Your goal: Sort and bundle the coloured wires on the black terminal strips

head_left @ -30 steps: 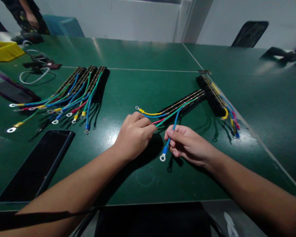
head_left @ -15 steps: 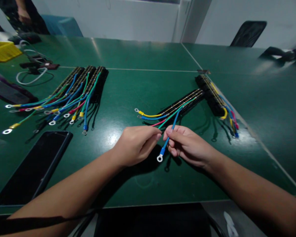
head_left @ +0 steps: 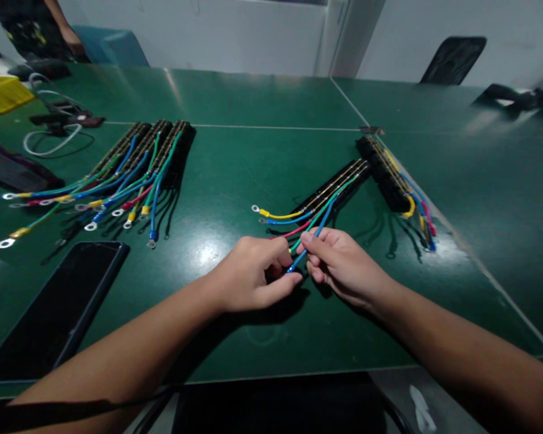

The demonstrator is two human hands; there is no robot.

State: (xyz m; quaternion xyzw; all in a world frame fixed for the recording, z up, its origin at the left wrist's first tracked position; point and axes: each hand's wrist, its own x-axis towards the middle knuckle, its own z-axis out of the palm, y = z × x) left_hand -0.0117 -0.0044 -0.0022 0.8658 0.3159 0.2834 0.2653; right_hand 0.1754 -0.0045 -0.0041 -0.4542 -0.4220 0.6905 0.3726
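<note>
My right hand (head_left: 344,265) pinches a blue wire (head_left: 324,218) between thumb and fingers. At that wire's lower end, my left hand (head_left: 257,274) has its thumb and fingers closed around the blue sleeve; the ring terminal is hidden. The wire comes from a black terminal strip (head_left: 328,188) with rows of brass-coloured contacts, lying slantwise just beyond my hands. A green wire (head_left: 329,200) and a red wire (head_left: 298,229) run from the strip toward my left hand. Beside them, a yellow wire (head_left: 285,216) and another blue wire (head_left: 280,222) end in bare ring terminals pointing left.
Another wired strip (head_left: 384,172) touches the far end at right. Several wired strips (head_left: 151,150) lie side by side at left, behind a black phone (head_left: 58,307). A yellow bin (head_left: 4,94) and cables (head_left: 54,141) sit at far left. A person's arm (head_left: 66,30) shows beyond the table.
My left hand has moved down and right, from beside the green wire to the blue wire's end, covering its ring terminal. My right hand keeps its pinch on the blue wire.
</note>
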